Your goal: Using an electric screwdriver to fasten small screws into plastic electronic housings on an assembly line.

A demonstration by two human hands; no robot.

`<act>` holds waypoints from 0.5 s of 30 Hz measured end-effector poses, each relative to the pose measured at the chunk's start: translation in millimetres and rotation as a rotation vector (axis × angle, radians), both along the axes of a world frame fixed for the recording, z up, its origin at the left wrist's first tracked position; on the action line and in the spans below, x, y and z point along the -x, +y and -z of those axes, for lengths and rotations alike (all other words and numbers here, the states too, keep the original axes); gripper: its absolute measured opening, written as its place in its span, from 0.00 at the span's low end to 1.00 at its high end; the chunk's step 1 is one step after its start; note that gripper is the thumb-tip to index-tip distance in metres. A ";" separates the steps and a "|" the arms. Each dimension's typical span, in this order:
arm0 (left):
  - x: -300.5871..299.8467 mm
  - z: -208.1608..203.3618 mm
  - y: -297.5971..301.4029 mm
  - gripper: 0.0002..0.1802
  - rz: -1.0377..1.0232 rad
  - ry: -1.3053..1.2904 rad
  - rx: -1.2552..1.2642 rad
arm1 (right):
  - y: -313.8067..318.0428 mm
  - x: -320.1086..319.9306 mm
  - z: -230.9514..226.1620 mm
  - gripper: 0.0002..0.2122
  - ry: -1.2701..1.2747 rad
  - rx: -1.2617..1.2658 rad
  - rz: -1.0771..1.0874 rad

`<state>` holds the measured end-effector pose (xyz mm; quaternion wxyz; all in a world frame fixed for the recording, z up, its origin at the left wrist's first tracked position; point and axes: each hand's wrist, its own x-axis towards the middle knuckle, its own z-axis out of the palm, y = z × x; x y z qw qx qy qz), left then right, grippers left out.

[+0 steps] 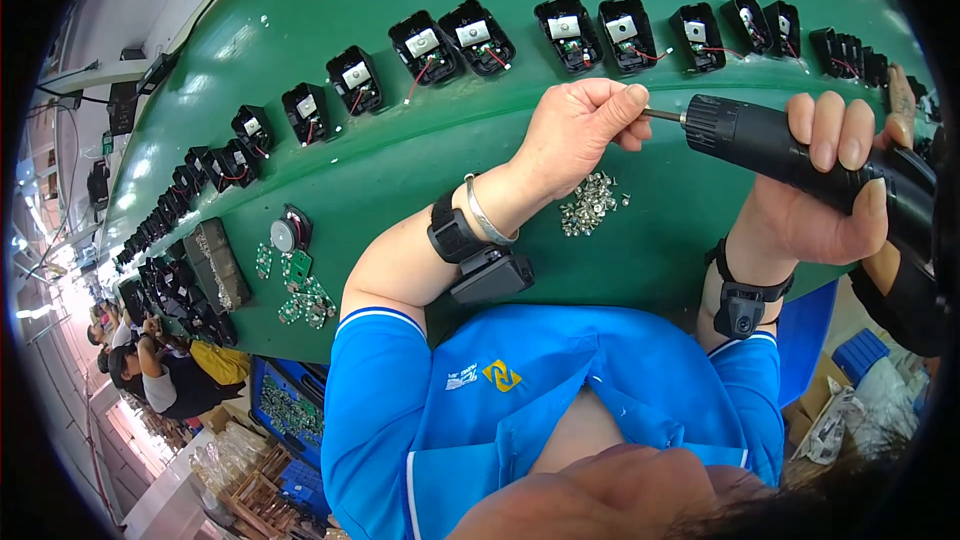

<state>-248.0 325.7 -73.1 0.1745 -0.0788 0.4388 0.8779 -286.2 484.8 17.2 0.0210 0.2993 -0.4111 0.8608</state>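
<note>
My right hand [815, 215] is wrapped around a black electric screwdriver [745, 132], held level above the table with its bit [662, 115] toward the left. At the bit's end my left hand [580, 135] is closed in a pinch. Whatever lies between its thumb and finger is hidden. Below that hand sits a loose pile of small silvery screws [590, 208] on the green table [460, 210]. Beyond both hands runs a curved row of open black housings, among them a near one [628, 38] with a silvery plate and thin red wires.
On the left lie a round speaker [288, 232], several green circuit boards [306, 302] and a long grey-brown block [216, 265]. More black housings crowd the far left. At the right edge another person's hand [901, 100] shows. A blue bin with boards [288, 410] stands lower left.
</note>
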 end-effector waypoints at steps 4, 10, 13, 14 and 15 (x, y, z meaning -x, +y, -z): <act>2.2 -1.9 -3.8 0.16 0.059 0.018 0.038 | 2.6 0.2 0.4 0.18 -0.051 0.041 0.000; 35.6 -11.4 -28.9 0.23 -0.280 0.945 1.304 | 7.2 20.2 2.1 0.15 0.030 0.014 0.104; 41.8 -1.5 -25.7 0.32 -0.235 0.988 1.555 | -8.1 38.1 22.1 0.15 0.017 0.089 0.147; 44.7 1.2 -19.9 0.37 -0.191 0.979 1.626 | -13.2 36.8 23.0 0.13 -0.025 0.028 0.253; 48.0 2.9 -17.1 0.37 -0.191 0.981 1.619 | -18.2 35.8 23.5 0.12 -0.066 -0.033 0.358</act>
